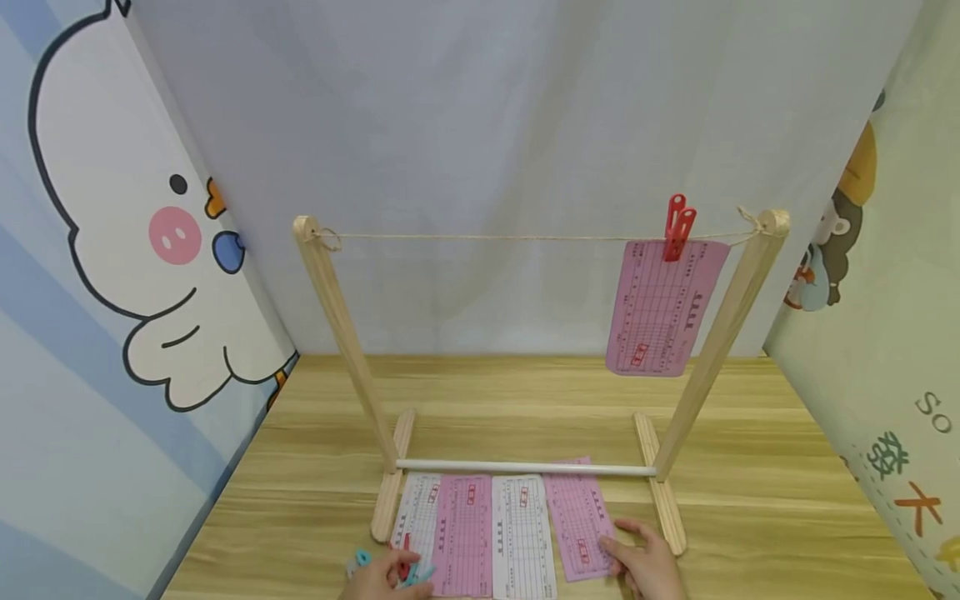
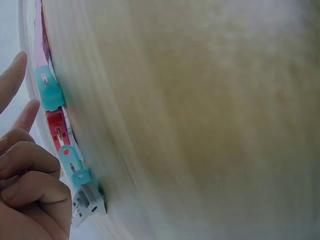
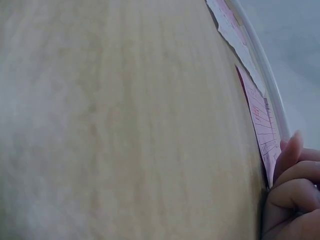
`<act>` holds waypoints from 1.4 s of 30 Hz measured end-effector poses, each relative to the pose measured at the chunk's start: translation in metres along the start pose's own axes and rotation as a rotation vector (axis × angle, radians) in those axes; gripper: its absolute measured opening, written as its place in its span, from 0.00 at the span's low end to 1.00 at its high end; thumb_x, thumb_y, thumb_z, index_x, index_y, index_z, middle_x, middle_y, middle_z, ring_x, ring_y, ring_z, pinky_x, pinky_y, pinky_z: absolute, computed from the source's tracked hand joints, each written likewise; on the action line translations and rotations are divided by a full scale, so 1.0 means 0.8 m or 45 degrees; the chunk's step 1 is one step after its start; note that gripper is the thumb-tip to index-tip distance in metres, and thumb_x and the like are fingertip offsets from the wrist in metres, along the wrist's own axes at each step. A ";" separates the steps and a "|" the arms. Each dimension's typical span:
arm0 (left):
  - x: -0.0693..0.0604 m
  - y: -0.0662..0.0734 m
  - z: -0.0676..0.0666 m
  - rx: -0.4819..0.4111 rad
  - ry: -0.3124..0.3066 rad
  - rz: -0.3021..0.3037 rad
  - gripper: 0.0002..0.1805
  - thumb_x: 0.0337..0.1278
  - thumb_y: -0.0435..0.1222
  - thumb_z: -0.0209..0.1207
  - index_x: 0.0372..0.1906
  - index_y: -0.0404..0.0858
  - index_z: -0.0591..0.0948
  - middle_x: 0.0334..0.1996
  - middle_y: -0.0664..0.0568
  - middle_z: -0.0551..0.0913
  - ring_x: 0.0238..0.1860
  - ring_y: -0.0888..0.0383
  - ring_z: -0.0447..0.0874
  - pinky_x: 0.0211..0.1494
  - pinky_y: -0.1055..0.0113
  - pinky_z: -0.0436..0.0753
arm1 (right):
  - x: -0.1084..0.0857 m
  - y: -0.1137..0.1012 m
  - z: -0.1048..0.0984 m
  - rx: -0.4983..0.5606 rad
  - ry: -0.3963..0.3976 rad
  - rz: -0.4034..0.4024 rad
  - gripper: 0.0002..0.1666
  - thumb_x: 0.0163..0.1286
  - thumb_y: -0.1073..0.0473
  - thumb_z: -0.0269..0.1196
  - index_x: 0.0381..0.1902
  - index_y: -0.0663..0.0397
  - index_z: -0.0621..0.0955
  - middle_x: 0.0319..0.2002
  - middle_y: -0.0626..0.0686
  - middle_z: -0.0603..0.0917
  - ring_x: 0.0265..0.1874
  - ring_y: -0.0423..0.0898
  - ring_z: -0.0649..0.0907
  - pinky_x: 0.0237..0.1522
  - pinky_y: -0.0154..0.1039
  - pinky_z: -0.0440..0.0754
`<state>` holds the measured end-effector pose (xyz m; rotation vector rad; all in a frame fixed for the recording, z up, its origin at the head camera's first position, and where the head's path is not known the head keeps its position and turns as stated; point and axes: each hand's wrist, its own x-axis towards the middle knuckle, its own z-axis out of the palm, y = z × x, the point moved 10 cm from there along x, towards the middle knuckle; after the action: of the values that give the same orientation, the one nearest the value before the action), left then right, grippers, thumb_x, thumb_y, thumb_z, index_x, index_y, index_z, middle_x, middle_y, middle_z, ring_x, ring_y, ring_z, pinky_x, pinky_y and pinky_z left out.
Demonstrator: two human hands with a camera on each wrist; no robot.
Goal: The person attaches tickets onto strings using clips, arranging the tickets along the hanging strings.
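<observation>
The left hand (image 1: 386, 581) is at the near side of the rack (image 1: 716, 354), by its left foot, index finger and thumb stretched and parted, the other fingers curled, with nothing visibly in its grasp. Just beside those fingers lie a red clip (image 2: 57, 127), two teal clips (image 2: 49, 92) and a grey clip (image 2: 87, 207). The right hand (image 1: 651, 565), near the rack's right foot, pinches the right edge of a slanted pink slip (image 1: 581, 525), whose far end reaches under the rack's white bar (image 1: 517, 467). Left of it, in front of the bar, three slips (image 1: 465, 533) lie side by side: white, pink, white. Above, near the rack's right post, two red clips (image 1: 681, 235) and a hanging slip (image 1: 652, 317) are on the string (image 1: 480, 237). Behind the rack hangs a pale curtain (image 1: 487, 125).
</observation>
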<state>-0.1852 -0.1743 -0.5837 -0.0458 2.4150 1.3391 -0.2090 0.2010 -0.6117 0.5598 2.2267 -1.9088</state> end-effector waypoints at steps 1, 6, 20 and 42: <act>0.000 -0.001 0.000 0.001 -0.004 -0.004 0.33 0.54 0.47 0.70 0.54 0.23 0.78 0.16 0.60 0.59 0.17 0.64 0.54 0.20 0.77 0.56 | 0.000 0.000 0.000 -0.001 0.002 0.001 0.32 0.63 0.66 0.65 0.62 0.73 0.69 0.12 0.48 0.75 0.07 0.33 0.61 0.10 0.27 0.59; 0.002 -0.002 0.001 0.028 -0.023 -0.011 0.30 0.54 0.46 0.69 0.51 0.25 0.79 0.16 0.60 0.61 0.17 0.64 0.55 0.21 0.77 0.56 | 0.002 -0.001 0.003 -0.052 0.014 -0.018 0.30 0.63 0.67 0.66 0.61 0.72 0.70 0.12 0.49 0.75 0.08 0.35 0.64 0.12 0.27 0.61; 0.012 -0.001 0.007 0.173 -0.016 0.046 0.16 0.55 0.46 0.68 0.40 0.37 0.85 0.16 0.61 0.61 0.17 0.64 0.57 0.22 0.76 0.55 | 0.007 -0.002 0.003 -0.129 0.027 -0.051 0.28 0.61 0.68 0.66 0.59 0.71 0.72 0.12 0.50 0.77 0.08 0.38 0.68 0.12 0.29 0.63; 0.012 0.000 0.007 0.241 0.063 0.027 0.13 0.56 0.49 0.66 0.32 0.43 0.84 0.15 0.61 0.59 0.17 0.64 0.55 0.21 0.74 0.54 | 0.005 0.003 0.004 -0.117 0.015 -0.013 0.26 0.61 0.68 0.64 0.57 0.69 0.73 0.12 0.50 0.76 0.09 0.38 0.67 0.12 0.29 0.63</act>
<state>-0.1922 -0.1682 -0.5895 -0.0030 2.5795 1.1246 -0.2123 0.1993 -0.6162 0.5476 2.3152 -1.8014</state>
